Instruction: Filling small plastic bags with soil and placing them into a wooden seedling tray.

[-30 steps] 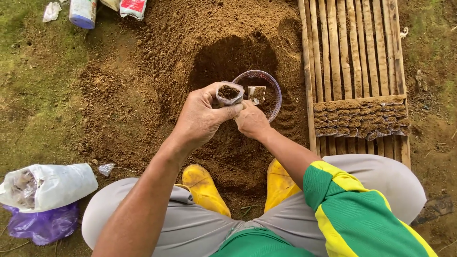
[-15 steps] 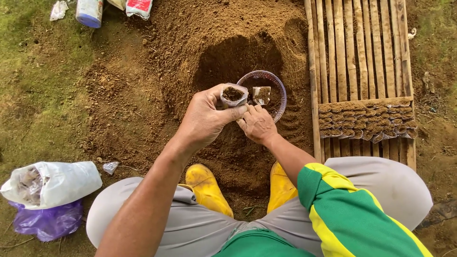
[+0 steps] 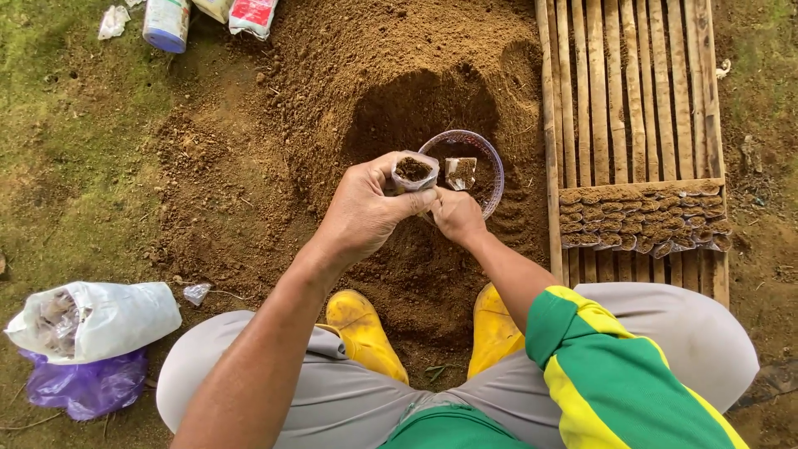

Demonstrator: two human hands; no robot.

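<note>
My left hand [image 3: 362, 218] grips a small clear plastic bag [image 3: 414, 171] filled with dark soil, its mouth facing up. My right hand [image 3: 455, 216] is closed just below and beside the bag, fingers pinching at its lower side. Behind both hands sits a clear plastic cup [image 3: 470, 166] on the soil heap [image 3: 374, 75], with a small scrap inside it. A row of filled soil bags [image 3: 640, 216] lies packed on a bamboo slat rack [image 3: 632, 91] to the right.
I squat in yellow boots [image 3: 366, 333] on bare dirt. A white sack [image 3: 96, 320] over a purple bag [image 3: 83, 387] lies at the lower left. Containers and packets [image 3: 208, 17] lie at the top left beside mossy ground.
The hands and the bag stay in nearly the same place. My right hand has shifted slightly lower against the bag's side.
</note>
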